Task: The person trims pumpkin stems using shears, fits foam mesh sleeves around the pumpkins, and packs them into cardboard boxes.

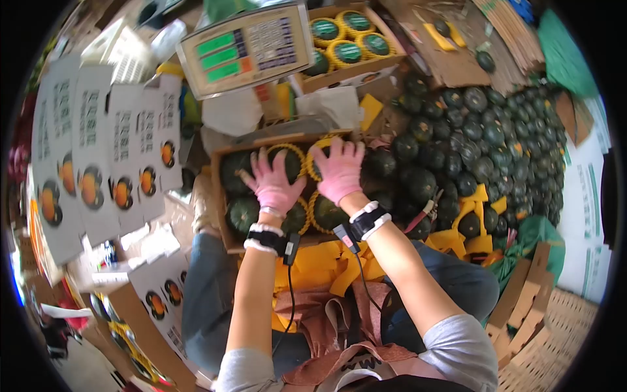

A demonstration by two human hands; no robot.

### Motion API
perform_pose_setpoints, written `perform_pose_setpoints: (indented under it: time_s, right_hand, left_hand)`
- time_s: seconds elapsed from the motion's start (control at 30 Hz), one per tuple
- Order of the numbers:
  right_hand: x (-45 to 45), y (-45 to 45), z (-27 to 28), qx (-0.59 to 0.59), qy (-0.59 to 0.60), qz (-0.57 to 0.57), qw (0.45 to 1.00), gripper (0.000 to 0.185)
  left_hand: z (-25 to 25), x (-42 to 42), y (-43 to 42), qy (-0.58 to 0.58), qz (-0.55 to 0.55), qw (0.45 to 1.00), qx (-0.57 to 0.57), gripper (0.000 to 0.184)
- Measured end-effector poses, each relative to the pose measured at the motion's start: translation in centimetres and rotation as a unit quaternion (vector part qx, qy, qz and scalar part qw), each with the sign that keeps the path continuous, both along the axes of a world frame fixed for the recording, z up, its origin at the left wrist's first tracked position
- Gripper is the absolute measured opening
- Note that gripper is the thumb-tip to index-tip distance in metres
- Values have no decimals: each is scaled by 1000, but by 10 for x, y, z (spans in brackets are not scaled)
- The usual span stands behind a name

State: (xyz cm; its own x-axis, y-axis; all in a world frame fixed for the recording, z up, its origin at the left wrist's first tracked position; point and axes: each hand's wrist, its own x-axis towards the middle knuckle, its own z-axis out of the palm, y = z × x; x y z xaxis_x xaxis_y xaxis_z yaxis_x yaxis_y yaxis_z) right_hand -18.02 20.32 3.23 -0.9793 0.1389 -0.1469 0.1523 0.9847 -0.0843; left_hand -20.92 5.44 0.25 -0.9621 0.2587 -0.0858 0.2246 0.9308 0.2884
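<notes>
Head view is showing, nearest, a reddish apron (310, 306) with letters that are appearing only in part. Two black wristbands (369, 222) are sitting on the two wrists. Left hand (274, 186) and right hand (338, 173), both pink-gloved, are spreading their fingers wide and resting over dark green squashes (243, 213) inside an open carton (219, 196). I am counting six squashes there, partly covered, with yellow nets (313, 171) surrounding some. At left, four white printed panels (93, 157) are carrying Chinese characters, too blurred for sure reading. Beyond, a scale (245, 49) is presenting three green displays with unreadable digits. Farther, another carton (353, 72) is holding five visible squashes with green labels (349, 52), whose writing is being too small.
</notes>
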Motion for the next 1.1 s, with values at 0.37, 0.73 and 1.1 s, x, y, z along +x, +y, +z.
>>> perform_pose_setpoints:
  time_s: [0.37, 0.73, 1.1]
  right_hand:
    - [-25, 7, 22, 77, -213, 93, 970, 72]
    - [-64, 184, -120, -590, 59, -330, 735, 32]
    - [-71, 201, -209, -445, 222, -320, 807, 26]
  left_hand:
    - [-9, -16, -26, -13, -78, 994, 79, 64]
    - [30, -53, -52, -105, -36, 959, -262, 90]
    - [45, -30, -56, 83, 7, 987, -138, 77]
